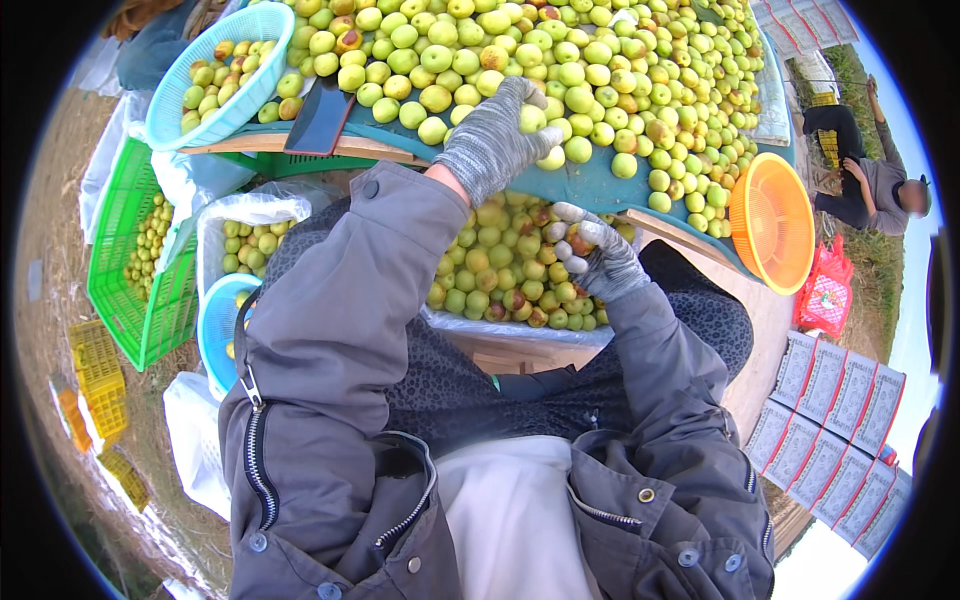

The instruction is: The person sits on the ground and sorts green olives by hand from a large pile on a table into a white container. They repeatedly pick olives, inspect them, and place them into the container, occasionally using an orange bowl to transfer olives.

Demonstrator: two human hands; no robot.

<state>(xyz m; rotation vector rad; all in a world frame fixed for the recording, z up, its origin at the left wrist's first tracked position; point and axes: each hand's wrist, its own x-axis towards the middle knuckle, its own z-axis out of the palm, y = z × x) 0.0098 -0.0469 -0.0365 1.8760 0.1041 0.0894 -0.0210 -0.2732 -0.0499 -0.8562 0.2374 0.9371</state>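
My left hand, in a grey knit glove, reaches over the near edge of a heap of green jujubes. Its thumb and fingers lie either side of one green jujube; whether they grip it is unclear. Lower and to the right, my right hand in a matching glove holds a reddish-brown jujube in its fingers. Below both hands, a plastic-lined container between my knees is filled with green and brown-blotched jujubes. The heap rests on a dark green cloth over a wooden-edged table.
A light-blue basket of jujubes and a smartphone sit at the table's left. An orange basket stands at its right edge. A green crate, a lined box and a blue basin lie left. Another person is far right.
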